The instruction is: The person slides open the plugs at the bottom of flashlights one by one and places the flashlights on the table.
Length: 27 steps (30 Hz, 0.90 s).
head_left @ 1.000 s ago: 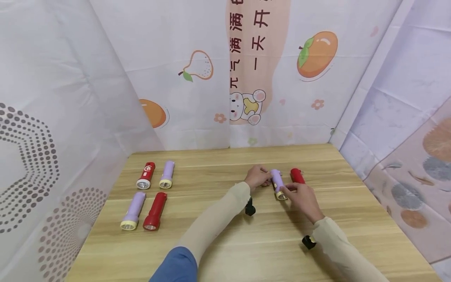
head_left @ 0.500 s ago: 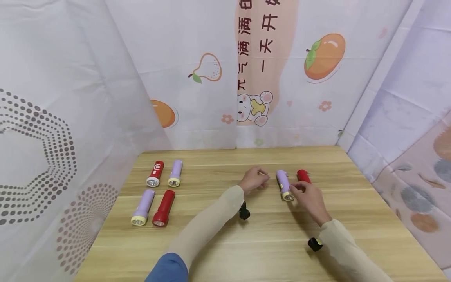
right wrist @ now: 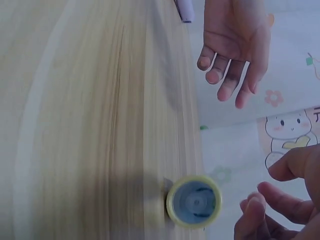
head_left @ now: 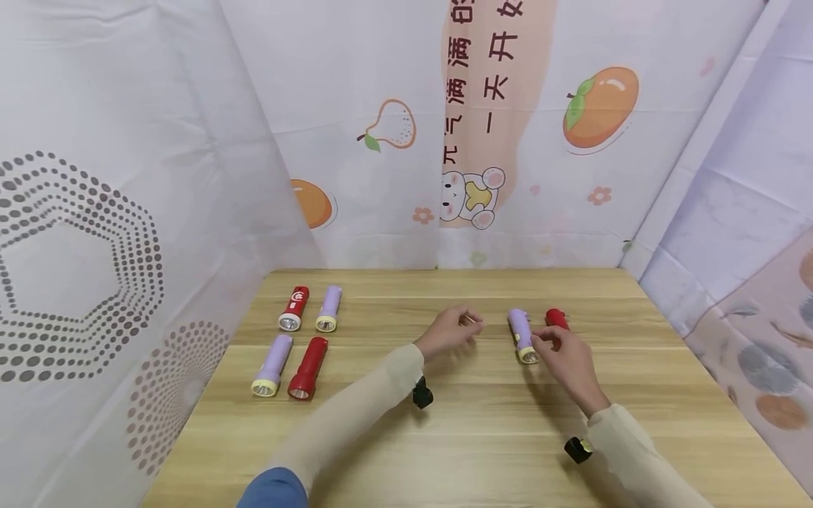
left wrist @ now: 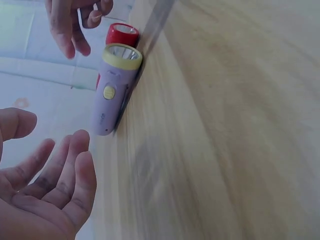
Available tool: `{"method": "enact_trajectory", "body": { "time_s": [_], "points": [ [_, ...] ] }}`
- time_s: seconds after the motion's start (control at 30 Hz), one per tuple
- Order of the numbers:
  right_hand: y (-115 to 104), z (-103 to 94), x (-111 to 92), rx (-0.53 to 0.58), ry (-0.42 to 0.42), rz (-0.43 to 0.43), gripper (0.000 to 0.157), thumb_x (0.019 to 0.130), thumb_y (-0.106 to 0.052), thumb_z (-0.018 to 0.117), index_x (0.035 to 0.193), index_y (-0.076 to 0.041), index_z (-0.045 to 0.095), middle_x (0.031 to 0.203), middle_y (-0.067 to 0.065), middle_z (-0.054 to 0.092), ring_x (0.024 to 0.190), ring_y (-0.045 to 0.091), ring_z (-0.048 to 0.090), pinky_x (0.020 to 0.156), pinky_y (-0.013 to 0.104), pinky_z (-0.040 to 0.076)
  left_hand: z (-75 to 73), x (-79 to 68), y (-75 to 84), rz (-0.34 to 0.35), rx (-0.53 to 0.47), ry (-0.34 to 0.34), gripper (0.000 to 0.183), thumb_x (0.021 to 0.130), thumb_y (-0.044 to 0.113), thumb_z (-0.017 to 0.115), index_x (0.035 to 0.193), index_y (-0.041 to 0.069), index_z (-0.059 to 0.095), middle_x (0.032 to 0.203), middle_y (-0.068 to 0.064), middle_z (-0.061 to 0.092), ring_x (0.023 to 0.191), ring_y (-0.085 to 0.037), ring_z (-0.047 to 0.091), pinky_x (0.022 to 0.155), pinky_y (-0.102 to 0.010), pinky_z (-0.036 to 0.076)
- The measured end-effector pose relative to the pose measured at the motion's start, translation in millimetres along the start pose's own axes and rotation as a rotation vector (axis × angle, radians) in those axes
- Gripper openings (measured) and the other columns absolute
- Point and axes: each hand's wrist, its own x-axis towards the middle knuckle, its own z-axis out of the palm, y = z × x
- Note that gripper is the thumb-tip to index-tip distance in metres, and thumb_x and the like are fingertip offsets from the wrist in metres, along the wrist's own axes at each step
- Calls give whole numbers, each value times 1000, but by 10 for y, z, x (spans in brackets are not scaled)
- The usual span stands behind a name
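Observation:
A lilac flashlight (head_left: 519,329) with a pale yellow head lies on the right part of the table, its lens toward me. Just right of it, a red flashlight (head_left: 556,318) is partly hidden by my right hand (head_left: 570,361). That hand hovers by the lilac flashlight's head; in the right wrist view its fingers (right wrist: 287,200) are loosely bent and apart from the yellow rim (right wrist: 172,205). To the left of the lilac flashlight, my left hand (head_left: 447,331) is held above the table. The left wrist view shows its fingers (left wrist: 82,175) spread, holding nothing.
Several flashlights lie in two rows at the table's left: a red one with a white head (head_left: 295,308), a lilac one (head_left: 329,308), a larger lilac one (head_left: 274,365) and a larger red one (head_left: 309,368). Printed curtains (head_left: 381,212) enclose the wooden table (head_left: 483,451).
My left hand has drawn away to the left from the lilac flashlight. My right hand has eased off the flashlight's head. The head view has swung slightly left.

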Motion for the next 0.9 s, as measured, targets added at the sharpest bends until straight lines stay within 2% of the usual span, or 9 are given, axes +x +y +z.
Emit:
{"method": "enact_trajectory", "body": {
  "time_s": [0.13, 0.3, 0.53, 0.73, 0.9],
  "points": [
    [-65, 51, -50, 45, -20, -22, 29, 101, -28, 67, 117, -5, 73, 112, 15, 72, 73, 19, 59, 55, 27, 47, -79, -129, -22, 36, 12, -24, 17, 102, 25, 68, 113, 12, 68, 105, -12, 71, 88, -33, 72, 80, -47, 60],
    [-184, 134, -140, 112, -76, -32, 31, 101, -28, 68, 120, -4, 71, 113, 14, 71, 80, 19, 62, 60, 26, 50, -202, -368, -18, 25, 26, -42, 20, 102, 30, 67, 114, 15, 68, 107, -8, 70, 90, -30, 72, 82, -46, 60],
    [-269, 296, -203, 134, -109, -95, 26, 100, -21, 70, 118, -4, 71, 109, 10, 71, 87, 20, 63, 69, 25, 52, -352, -653, -39, 52, 64, -38, 23, 103, 35, 65, 116, 17, 68, 109, -7, 70, 90, -30, 71, 83, -48, 59],
    [-326, 457, -320, 183, -241, -118, 28, 99, -20, 70, 122, -4, 68, 106, 6, 69, 88, 18, 62, 74, 26, 53, -454, -908, -173, 39, 123, -18, 19, 103, 32, 65, 112, 15, 69, 101, 1, 69, 86, -27, 72, 76, -37, 59],
    [-381, 549, -367, 194, -291, -127, 29, 99, -22, 71, 122, -4, 67, 104, 4, 68, 88, 17, 62, 76, 27, 52, -520, -1049, -248, 22, 138, 9, 21, 103, 34, 66, 112, 16, 70, 100, 2, 69, 85, -25, 71, 73, -31, 55]
  ]
}}
